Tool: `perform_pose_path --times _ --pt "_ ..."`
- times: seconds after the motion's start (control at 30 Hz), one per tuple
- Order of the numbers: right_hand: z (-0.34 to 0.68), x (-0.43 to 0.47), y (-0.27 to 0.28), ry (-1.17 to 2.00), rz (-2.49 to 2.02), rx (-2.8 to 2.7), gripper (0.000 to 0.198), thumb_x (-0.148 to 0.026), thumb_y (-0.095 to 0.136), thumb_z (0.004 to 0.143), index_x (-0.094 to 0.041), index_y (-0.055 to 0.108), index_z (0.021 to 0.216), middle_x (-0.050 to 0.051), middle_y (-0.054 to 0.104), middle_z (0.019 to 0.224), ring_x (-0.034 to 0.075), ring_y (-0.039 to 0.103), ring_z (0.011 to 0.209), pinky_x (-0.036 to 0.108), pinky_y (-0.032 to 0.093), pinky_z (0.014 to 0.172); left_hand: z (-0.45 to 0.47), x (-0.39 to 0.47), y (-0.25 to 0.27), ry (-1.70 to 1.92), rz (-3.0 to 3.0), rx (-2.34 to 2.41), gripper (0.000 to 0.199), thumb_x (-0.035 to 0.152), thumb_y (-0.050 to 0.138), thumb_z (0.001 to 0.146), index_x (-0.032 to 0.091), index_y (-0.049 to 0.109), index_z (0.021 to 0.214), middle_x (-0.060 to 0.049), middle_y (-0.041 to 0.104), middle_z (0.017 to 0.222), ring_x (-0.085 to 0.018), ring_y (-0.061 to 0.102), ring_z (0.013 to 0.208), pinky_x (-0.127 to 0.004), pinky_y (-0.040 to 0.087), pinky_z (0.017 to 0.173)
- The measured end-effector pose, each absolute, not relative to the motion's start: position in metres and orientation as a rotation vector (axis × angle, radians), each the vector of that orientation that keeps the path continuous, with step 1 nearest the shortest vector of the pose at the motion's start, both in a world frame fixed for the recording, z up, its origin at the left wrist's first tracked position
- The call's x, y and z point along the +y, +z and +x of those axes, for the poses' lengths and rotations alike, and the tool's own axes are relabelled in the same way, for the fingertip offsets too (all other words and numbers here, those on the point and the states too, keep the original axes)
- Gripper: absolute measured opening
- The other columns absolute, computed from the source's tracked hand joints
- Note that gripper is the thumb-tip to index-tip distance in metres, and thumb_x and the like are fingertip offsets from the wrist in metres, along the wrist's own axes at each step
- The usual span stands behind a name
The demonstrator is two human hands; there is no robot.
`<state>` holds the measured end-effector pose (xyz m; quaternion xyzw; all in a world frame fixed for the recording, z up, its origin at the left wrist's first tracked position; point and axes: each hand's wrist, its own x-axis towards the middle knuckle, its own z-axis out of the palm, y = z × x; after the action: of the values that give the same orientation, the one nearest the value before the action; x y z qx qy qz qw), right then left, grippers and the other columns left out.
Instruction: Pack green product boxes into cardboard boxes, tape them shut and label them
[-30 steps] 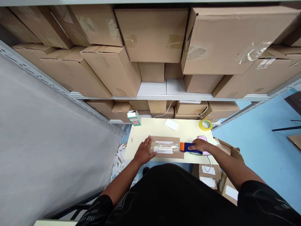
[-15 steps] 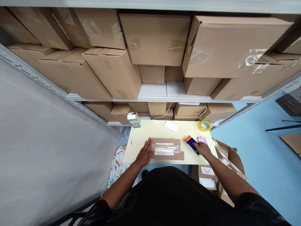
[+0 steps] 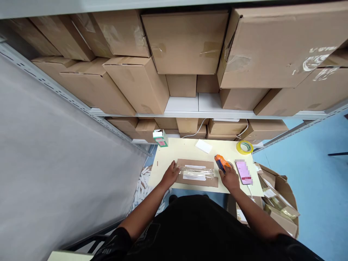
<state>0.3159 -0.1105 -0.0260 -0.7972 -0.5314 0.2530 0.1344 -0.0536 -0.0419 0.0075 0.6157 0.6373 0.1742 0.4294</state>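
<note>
A flat cardboard package (image 3: 198, 183) with a white label and clear tape across it lies on the pale table (image 3: 163, 177). At its left end is my left hand (image 3: 170, 175), fingers closed on the edge. My right hand (image 3: 230, 179) is right of the package, its thumb and fingers around an orange and dark blue object (image 3: 221, 160). My fingers cover part of that object, and I cannot make out its exact kind. A phone (image 3: 243, 171) with a pink screen lies just right of my right hand.
A yellow tape roll (image 3: 244, 147), a white card (image 3: 203, 146) and a small green-and-white box (image 3: 160, 138) sit along the table's back. Shelves of cardboard boxes (image 3: 185, 43) rise beyond. Packages fill a large carton (image 3: 292, 195) at the lower right; paper scraps (image 3: 141, 188) lie lower left.
My right hand has moved down and slightly left with the orange and dark blue object, uncovering the phone. My left hand has gone from lying flat to closing on the package's edge. The view shifted.
</note>
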Motion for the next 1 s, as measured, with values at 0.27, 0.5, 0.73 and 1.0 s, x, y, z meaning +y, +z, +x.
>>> perform_pose_path --times 0.27,0.5,0.73,1.0 --pt "0.25 -0.115 0.031 1.115 -2.136 -1.414 0.04 -0.059 0.047 0.094 -0.023 0.064 0.091 0.005 0.07 0.085 0.025 0.067 0.083 0.033 0.05 0.075 -0.058 -0.043 0.042 0.349 1.51 1.619 0.04 0.05 0.047 0.098 0.019 0.072 0.103 -0.014 0.077 0.111 -0.034 0.069 0.113 -0.042 0.051 0.095" --pt "0.237 -0.115 0.069 0.888 -1.931 -1.494 0.056 -0.038 0.064 0.082 -0.024 0.051 0.134 0.009 0.071 0.117 0.026 0.069 0.093 0.035 0.054 0.082 -0.085 -0.057 0.068 0.751 1.554 1.439 0.059 0.021 0.052 0.085 0.02 0.05 0.144 -0.011 0.062 0.141 -0.025 0.062 0.127 -0.039 0.051 0.106" --pt "0.225 -0.125 -0.011 1.023 -1.939 -1.504 0.065 -0.028 0.064 0.08 -0.024 0.044 0.142 0.011 0.067 0.133 0.028 0.065 0.123 0.039 0.052 0.101 -0.082 -0.065 0.001 0.673 1.424 1.327 0.087 0.007 0.059 0.07 0.016 0.035 0.153 -0.016 0.055 0.151 -0.025 0.056 0.136 -0.043 0.044 0.117" --pt "0.26 -0.133 -0.039 1.278 -2.003 -1.404 0.055 -0.028 0.057 0.086 -0.024 0.056 0.14 0.008 0.067 0.139 0.024 0.063 0.129 0.036 0.048 0.108 -0.091 -0.067 -0.006 0.513 1.365 1.525 0.053 0.033 0.055 0.09 0.018 0.055 0.14 -0.015 0.063 0.145 -0.03 0.057 0.137 -0.046 0.045 0.113"
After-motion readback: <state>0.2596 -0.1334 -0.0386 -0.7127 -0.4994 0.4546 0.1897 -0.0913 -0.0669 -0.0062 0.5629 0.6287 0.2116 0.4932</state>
